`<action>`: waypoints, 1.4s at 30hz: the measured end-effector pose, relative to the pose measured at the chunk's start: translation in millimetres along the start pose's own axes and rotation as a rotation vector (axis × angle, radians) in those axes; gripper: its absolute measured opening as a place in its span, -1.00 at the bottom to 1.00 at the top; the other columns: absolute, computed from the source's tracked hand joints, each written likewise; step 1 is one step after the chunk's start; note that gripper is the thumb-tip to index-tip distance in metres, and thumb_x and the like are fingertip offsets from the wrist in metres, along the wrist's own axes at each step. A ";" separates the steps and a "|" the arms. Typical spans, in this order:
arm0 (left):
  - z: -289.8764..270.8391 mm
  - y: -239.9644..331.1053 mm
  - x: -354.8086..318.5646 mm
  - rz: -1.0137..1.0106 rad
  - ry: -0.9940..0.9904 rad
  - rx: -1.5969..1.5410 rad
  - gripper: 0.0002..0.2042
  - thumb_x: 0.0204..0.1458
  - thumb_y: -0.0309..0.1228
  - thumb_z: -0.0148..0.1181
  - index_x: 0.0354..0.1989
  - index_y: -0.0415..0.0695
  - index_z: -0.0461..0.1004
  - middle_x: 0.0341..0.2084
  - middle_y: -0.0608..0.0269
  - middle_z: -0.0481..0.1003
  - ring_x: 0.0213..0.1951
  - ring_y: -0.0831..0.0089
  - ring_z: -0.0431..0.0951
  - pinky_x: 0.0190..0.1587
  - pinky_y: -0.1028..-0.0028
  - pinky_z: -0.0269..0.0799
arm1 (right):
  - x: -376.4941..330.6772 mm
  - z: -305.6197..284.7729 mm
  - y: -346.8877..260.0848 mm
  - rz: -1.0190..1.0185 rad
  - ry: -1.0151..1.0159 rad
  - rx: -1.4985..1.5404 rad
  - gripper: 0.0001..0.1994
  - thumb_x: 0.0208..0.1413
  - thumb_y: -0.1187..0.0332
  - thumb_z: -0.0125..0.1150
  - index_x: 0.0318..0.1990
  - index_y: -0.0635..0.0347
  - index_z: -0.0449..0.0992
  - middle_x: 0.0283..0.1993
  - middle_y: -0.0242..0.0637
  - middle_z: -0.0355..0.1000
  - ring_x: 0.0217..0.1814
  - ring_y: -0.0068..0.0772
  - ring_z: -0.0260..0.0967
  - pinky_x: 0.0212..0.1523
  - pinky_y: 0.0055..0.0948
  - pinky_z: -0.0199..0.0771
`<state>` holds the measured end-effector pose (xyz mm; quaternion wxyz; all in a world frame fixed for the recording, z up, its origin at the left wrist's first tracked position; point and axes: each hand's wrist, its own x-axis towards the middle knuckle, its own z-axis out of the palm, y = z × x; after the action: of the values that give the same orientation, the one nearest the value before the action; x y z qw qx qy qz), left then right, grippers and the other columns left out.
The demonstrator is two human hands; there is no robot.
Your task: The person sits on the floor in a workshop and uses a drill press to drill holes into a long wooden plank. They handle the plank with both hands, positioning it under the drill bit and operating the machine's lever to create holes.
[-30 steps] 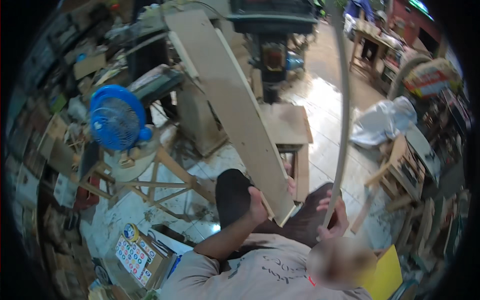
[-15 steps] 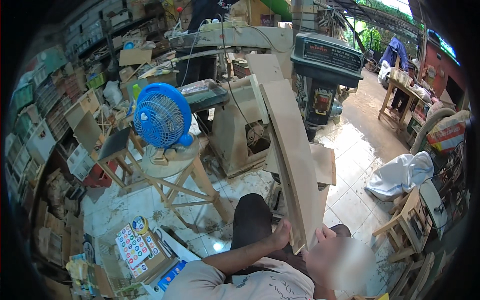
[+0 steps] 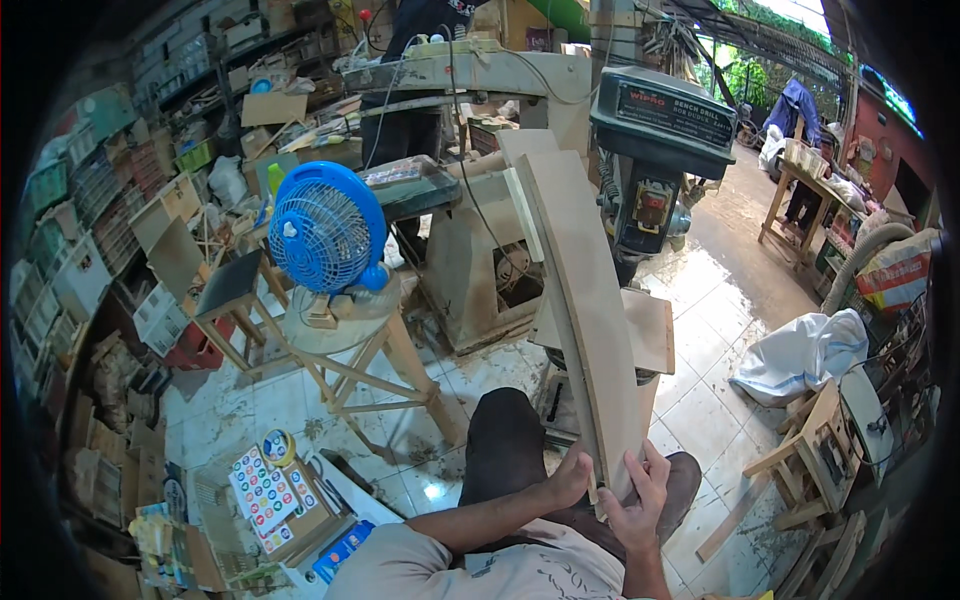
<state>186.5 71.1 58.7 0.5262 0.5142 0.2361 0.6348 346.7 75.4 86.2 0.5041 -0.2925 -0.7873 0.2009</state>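
A long, flat wooden board (image 3: 585, 290) slants away from my lap toward the bench drill, its near end between my hands. Along its left side runs a thinner wooden edge or second piece, and another board end (image 3: 527, 143) shows behind its far tip. My left hand (image 3: 572, 478) presses against the near left edge, its fingers partly hidden behind the wood. On the right side, my right hand (image 3: 637, 495) grips the near end, thumb toward the corner and fingers over the face.
A bench drill (image 3: 660, 130) stands beyond the board. To the left, a blue fan (image 3: 328, 225) sits on a round wooden stool (image 3: 345, 325). A box with sticker sheets (image 3: 265, 495) lies lower left. A white sack (image 3: 805, 350) and a wooden frame (image 3: 820, 435) are right.
My right hand has shifted up along the near end and its fingers now show on the board. The long board has tilted slightly, with its far tip overlapping more of the board behind.
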 end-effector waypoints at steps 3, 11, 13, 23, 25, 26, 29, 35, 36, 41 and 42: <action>1.0 -3.6 2.6 0.057 0.027 0.030 -0.03 0.06 0.46 -0.21 0.30 -0.27 0.19 0.13 0.12 0.38 0.19 0.38 0.37 0.21 0.31 0.32 | -0.8 -1.9 -1.0 -0.021 -0.040 -0.019 -0.29 -0.32 0.41 0.50 0.16 0.23 0.49 0.32 0.16 0.23 0.21 0.02 0.23 0.13 -0.13 0.28; -4.7 -12.6 8.2 0.053 -0.024 -0.001 0.03 0.03 0.48 -0.16 0.40 -0.24 0.09 0.31 0.08 0.22 0.30 0.31 0.29 0.31 0.22 0.26 | -1.0 -1.4 -1.8 -0.047 -0.070 -0.006 -0.32 -0.20 0.35 0.49 0.20 0.26 0.46 0.32 0.19 0.21 0.27 0.03 0.20 0.17 -0.11 0.26; -1.6 -6.9 9.0 0.054 -0.046 0.037 0.02 0.04 0.48 -0.18 0.38 -0.25 0.11 0.29 0.07 0.23 0.29 0.30 0.29 0.30 0.23 0.26 | -1.0 -0.7 -2.0 -0.034 -0.082 0.013 -0.33 -0.17 0.33 0.49 0.20 0.26 0.46 0.32 0.18 0.21 0.27 0.03 0.19 0.17 -0.12 0.26; 9.7 15.7 11.7 0.091 0.015 0.145 0.03 0.04 0.50 -0.22 0.38 -0.25 0.05 0.26 0.06 0.22 0.30 0.31 0.24 0.31 0.27 0.21 | 5.3 3.6 -6.7 -0.036 -0.070 0.110 -0.30 -0.27 0.48 0.54 0.18 0.20 0.47 0.31 0.21 0.21 0.30 0.19 0.30 0.20 -0.03 0.42; 10.8 19.0 15.1 0.141 0.031 0.193 0.04 0.04 0.50 -0.22 0.41 -0.23 0.00 0.27 0.06 0.21 0.32 0.31 0.22 0.32 0.27 0.20 | 5.3 4.0 -7.6 -0.045 -0.051 0.123 -0.30 -0.26 0.51 0.52 0.19 0.20 0.47 0.30 0.21 0.21 0.28 0.18 0.33 0.17 -0.05 0.46; 8.9 23.3 17.9 0.164 0.065 0.172 0.04 0.04 0.50 -0.21 0.42 -0.22 -0.03 0.28 0.05 0.20 0.32 0.30 0.22 0.32 0.26 0.20 | 4.6 4.3 -7.9 -0.045 -0.055 0.120 -0.31 -0.26 0.51 0.51 0.19 0.20 0.47 0.30 0.20 0.22 0.27 0.16 0.34 0.17 -0.07 0.46; -5.7 44.1 35.8 0.227 0.104 -0.009 0.01 0.08 0.47 -0.25 0.44 -0.19 -0.03 0.29 0.06 0.20 0.31 0.26 0.26 0.31 0.22 0.25 | -0.3 6.5 -8.2 -0.022 -0.080 0.120 -0.31 -0.25 0.52 0.51 0.19 0.19 0.48 0.31 0.17 0.22 0.24 0.10 0.38 0.16 -0.11 0.48; -28.1 68.1 54.7 0.162 0.346 -0.289 -0.17 0.23 0.35 -0.46 0.31 -0.17 0.22 0.16 0.14 0.34 0.09 0.31 0.46 0.14 0.29 0.44 | -11.2 17.0 -7.2 0.018 -0.179 0.150 -0.31 -0.21 0.49 0.54 0.21 0.15 0.48 0.31 0.15 0.23 0.22 0.08 0.40 0.15 -0.14 0.49; -27.3 66.2 53.9 0.168 0.379 -0.316 -0.19 0.25 0.33 -0.49 0.28 -0.16 0.25 0.13 0.16 0.37 0.04 0.33 0.50 0.10 0.31 0.47 | -11.4 18.3 -7.2 0.016 -0.183 0.136 -0.32 -0.20 0.48 0.54 0.21 0.14 0.48 0.31 0.15 0.23 0.22 0.09 0.41 0.15 -0.13 0.49; -18.2 55.0 46.4 0.135 0.406 -0.367 -0.22 0.25 0.33 -0.44 0.24 -0.14 0.27 -0.08 0.24 0.44 -0.12 0.44 0.52 -0.04 0.42 0.50 | -7.8 18.9 -12.1 0.094 -0.222 0.146 -0.32 -0.19 0.53 0.48 0.22 0.18 0.46 0.32 0.16 0.23 0.32 0.14 0.31 0.26 -0.09 0.37; -17.3 55.3 45.9 0.133 0.404 -0.343 -0.24 0.25 0.33 -0.41 0.22 -0.14 0.27 -0.14 0.27 0.46 -0.15 0.48 0.51 -0.07 0.44 0.50 | -6.2 18.7 -13.9 0.100 -0.230 0.138 -0.32 -0.18 0.53 0.48 0.22 0.18 0.46 0.33 0.16 0.22 0.32 0.14 0.30 0.26 -0.10 0.37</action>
<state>151.1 98.6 117.5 0.5049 0.2948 0.1908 0.7885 328.1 60.5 82.8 0.4189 -0.2711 -0.8087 0.3115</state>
